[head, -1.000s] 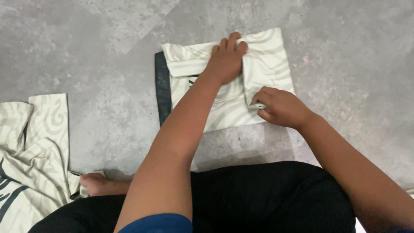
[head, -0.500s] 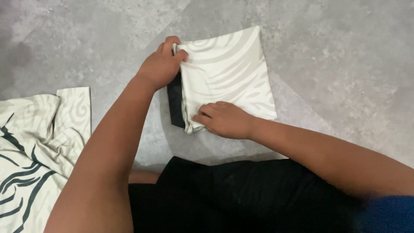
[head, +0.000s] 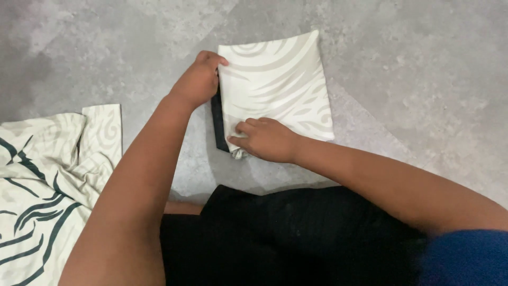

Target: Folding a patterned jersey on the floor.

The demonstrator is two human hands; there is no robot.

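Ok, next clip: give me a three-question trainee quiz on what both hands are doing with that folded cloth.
1. True or false: the left hand grips the folded cloth at its far left corner.
2. Where does the right hand rest? A) on the cloth's near left corner B) on the bare floor C) on the loose fabric
3. Which side of the floor holds the loose patterned fabric?

Key: 1 true; 2 A; 3 the left.

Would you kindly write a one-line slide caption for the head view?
Left hand and right hand press the left edge of a folded cream swirl-patterned cloth on a grey floor.
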